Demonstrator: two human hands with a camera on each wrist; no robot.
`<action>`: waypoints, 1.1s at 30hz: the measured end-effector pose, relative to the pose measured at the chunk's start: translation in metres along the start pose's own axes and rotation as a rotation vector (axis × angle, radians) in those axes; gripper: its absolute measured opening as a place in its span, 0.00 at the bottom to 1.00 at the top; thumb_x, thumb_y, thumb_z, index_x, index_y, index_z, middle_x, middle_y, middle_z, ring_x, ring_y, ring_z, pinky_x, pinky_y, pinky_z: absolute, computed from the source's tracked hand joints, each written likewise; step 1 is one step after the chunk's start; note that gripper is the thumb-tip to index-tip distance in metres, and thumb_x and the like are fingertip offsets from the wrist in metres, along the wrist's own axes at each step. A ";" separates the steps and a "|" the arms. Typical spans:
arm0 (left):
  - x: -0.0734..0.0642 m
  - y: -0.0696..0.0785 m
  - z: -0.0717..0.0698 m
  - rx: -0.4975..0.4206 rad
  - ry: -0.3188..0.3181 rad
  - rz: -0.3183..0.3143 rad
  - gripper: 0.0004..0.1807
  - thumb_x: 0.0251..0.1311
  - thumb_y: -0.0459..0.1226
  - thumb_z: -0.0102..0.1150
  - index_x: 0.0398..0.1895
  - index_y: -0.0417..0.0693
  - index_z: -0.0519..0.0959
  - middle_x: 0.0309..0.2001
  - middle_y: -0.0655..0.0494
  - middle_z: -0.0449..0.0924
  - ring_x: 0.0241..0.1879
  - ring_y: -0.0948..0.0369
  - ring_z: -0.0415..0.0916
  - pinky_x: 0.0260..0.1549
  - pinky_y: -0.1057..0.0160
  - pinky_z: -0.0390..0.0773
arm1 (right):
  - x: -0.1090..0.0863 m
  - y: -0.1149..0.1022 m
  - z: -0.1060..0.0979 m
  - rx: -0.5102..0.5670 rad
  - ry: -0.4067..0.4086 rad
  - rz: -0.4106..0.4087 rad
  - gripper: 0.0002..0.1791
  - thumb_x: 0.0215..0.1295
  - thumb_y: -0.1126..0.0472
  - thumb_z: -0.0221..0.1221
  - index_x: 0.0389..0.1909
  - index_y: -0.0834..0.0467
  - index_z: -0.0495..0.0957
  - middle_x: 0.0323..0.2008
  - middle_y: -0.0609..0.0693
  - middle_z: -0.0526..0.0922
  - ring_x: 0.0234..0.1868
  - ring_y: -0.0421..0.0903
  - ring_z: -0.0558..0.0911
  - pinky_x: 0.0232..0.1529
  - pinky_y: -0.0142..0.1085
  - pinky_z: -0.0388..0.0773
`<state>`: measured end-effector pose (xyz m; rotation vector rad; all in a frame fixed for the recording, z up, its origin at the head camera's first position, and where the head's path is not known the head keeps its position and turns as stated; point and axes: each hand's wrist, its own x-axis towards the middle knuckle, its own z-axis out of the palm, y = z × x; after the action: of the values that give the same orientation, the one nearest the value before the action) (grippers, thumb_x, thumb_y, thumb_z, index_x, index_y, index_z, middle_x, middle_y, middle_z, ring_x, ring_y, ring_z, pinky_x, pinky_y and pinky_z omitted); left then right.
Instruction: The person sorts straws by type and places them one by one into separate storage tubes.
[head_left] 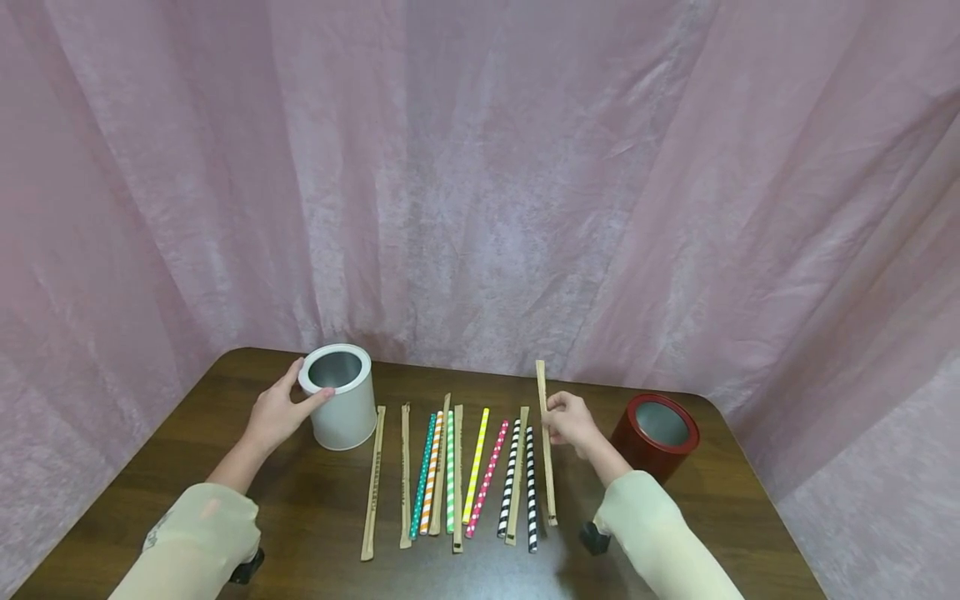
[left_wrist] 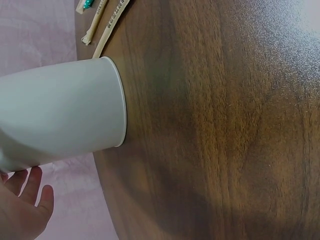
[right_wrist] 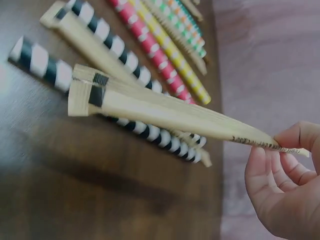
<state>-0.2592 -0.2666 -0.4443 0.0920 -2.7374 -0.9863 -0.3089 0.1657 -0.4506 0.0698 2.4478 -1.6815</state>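
With its thumb and fingers spread about the rim, my left hand (head_left: 277, 417) holds the white can (head_left: 343, 418), which stands upright at the table's left. In the left wrist view fingers (left_wrist: 31, 192) touch the side of the can (left_wrist: 65, 110). My right hand (head_left: 570, 421) pinches a brown paper-wrapped straw (head_left: 542, 387) near its upper end. The right wrist view shows this straw (right_wrist: 165, 111) lifted above a black-and-white striped straw (right_wrist: 145, 131). Left of the right hand lie several patterned straws, such as a yellow one (head_left: 477, 462) and a pink dotted one (head_left: 491, 475).
A red can (head_left: 648, 446), open at the top, stands beyond the right forearm. More paper-wrapped straws (head_left: 373, 483) lie among the patterned ones, roughly parallel, on the dark wooden table (head_left: 300, 533). A pink curtain (head_left: 480, 208) hangs behind the table's back edge.
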 end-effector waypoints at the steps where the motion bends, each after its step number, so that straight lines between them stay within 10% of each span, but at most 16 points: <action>1: 0.000 -0.001 0.000 0.001 0.000 -0.001 0.48 0.52 0.59 0.51 0.67 0.41 0.47 0.61 0.32 0.56 0.58 0.36 0.56 0.50 0.37 0.60 | -0.001 -0.005 0.000 0.023 -0.017 -0.004 0.12 0.48 0.74 0.49 0.36 0.66 0.65 0.18 0.48 0.68 0.16 0.40 0.68 0.18 0.33 0.73; 15: 0.000 -0.002 0.001 0.003 0.004 0.014 0.48 0.52 0.59 0.51 0.67 0.39 0.47 0.61 0.31 0.55 0.58 0.35 0.56 0.50 0.37 0.60 | -0.008 -0.091 0.006 0.174 -0.200 -0.098 0.12 0.54 0.75 0.53 0.34 0.62 0.60 0.22 0.47 0.72 0.20 0.40 0.74 0.23 0.31 0.76; 33: -0.001 0.001 0.000 -0.014 0.009 0.003 0.48 0.51 0.59 0.52 0.67 0.41 0.48 0.61 0.33 0.57 0.58 0.36 0.57 0.50 0.38 0.61 | -0.012 -0.170 0.051 0.449 0.016 -0.337 0.08 0.57 0.71 0.53 0.34 0.61 0.63 0.26 0.51 0.75 0.23 0.41 0.80 0.24 0.30 0.78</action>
<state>-0.2578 -0.2658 -0.4442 0.0895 -2.7213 -1.0018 -0.3139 0.0572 -0.3101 -0.2883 2.1318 -2.3534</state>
